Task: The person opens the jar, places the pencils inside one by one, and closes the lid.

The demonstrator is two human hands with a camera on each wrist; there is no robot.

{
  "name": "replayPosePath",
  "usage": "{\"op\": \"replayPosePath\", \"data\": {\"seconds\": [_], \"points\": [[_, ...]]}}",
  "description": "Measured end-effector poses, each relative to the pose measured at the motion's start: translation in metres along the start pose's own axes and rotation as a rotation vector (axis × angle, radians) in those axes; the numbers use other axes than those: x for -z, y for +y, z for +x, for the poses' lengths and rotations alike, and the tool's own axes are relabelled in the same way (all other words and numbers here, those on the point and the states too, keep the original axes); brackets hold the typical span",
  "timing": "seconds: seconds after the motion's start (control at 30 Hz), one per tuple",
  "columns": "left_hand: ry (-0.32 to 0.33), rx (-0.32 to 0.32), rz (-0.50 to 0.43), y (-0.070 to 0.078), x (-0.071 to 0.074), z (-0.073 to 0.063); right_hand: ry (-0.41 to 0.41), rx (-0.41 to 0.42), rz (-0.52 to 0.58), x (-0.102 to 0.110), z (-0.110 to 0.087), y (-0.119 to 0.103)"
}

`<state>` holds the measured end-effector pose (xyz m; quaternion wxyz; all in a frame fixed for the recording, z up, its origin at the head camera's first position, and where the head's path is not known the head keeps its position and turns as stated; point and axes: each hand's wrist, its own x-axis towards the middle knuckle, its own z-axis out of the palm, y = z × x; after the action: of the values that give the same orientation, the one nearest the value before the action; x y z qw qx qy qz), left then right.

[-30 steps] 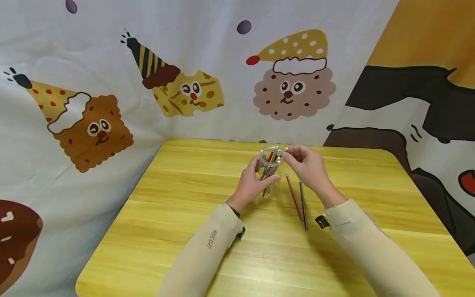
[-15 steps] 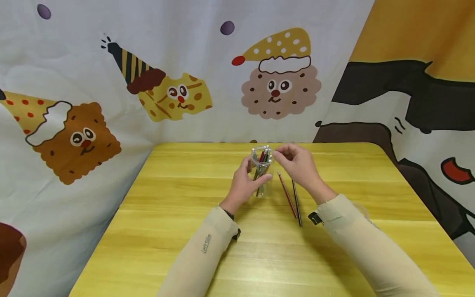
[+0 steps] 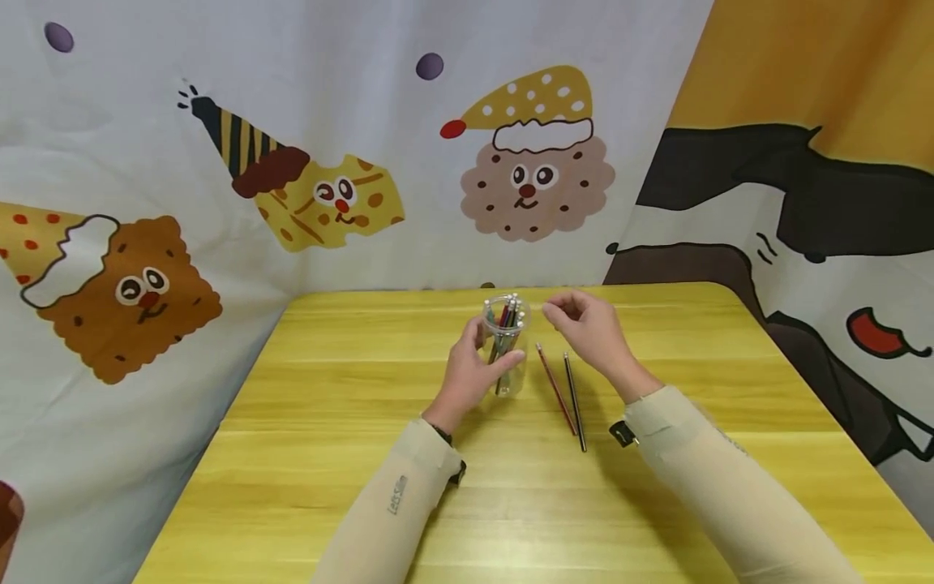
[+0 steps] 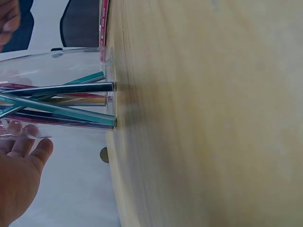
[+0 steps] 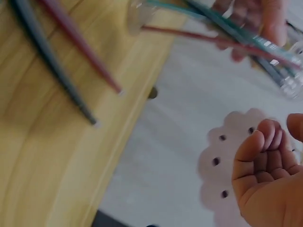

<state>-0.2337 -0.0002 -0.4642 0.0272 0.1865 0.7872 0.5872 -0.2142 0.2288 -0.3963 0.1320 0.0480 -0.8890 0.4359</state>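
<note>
My left hand (image 3: pixel 470 373) grips a clear plastic cup (image 3: pixel 516 369) that stands upright on the table. Several pencils (image 3: pixel 505 345) lean inside it, their white ends at the rim. Through the cup wall in the left wrist view, teal, dark and red pencils (image 4: pixel 71 111) cross one another. To the right of the rim, raised over the table, is my right hand (image 3: pixel 589 328); its fingers are loosely bent and hold nothing. In the right wrist view, the thumb (image 5: pixel 296 125) is apart from the fingers (image 5: pixel 265 137). A red pencil (image 3: pixel 556 391) and a black pencil (image 3: pixel 575 401) lie below this hand.
The yellow wood-grain table (image 3: pixel 328 454) ends at a back edge just behind the cup. A cloth backdrop (image 3: pixel 409 259) with cartoon biscuits and cheese hangs beyond that edge and along the left side.
My right hand has drawn away from the cup rim to the right, and the white pencil tip at its fingers is gone from there. The left hand keeps its grip. The head view has shifted.
</note>
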Motion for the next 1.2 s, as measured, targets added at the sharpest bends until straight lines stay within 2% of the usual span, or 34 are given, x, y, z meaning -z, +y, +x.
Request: {"op": "replayPosePath", "data": {"seconds": [0.1, 0.17, 0.3, 0.4, 0.47, 0.7, 0.9, 1.07, 1.2], "points": [[0.009, 0.002, 0.011, 0.000, 0.000, 0.000, -0.032, -0.064, -0.100, 0.004, 0.004, 0.015], [0.010, 0.007, 0.014, 0.000, 0.000, 0.001, -0.086, -0.125, -0.173, 0.007, 0.006, 0.026], [0.014, 0.025, 0.005, 0.000, 0.002, -0.001, -0.272, -0.256, -0.299, 0.005, 0.006, 0.046], [0.018, 0.026, 0.000, -0.001, 0.003, -0.002, -0.384, -0.298, -0.350, 0.001, 0.005, 0.055], [0.018, 0.022, 0.004, -0.002, 0.003, -0.002, -0.422, -0.295, -0.368, -0.002, 0.004, 0.058], [0.004, 0.005, -0.002, -0.001, 0.001, 0.001, -0.454, -0.288, -0.405, -0.010, 0.002, 0.066], [-0.018, 0.020, 0.014, 0.000, 0.001, 0.001, -0.462, -0.304, -0.433, -0.014, 0.001, 0.072], [0.003, 0.035, 0.019, 0.001, 0.003, 0.001, -0.481, -0.282, -0.456, -0.014, 0.003, 0.073], [0.014, 0.016, 0.024, -0.001, 0.003, 0.004, -0.488, -0.288, -0.453, -0.012, 0.006, 0.069]]}}
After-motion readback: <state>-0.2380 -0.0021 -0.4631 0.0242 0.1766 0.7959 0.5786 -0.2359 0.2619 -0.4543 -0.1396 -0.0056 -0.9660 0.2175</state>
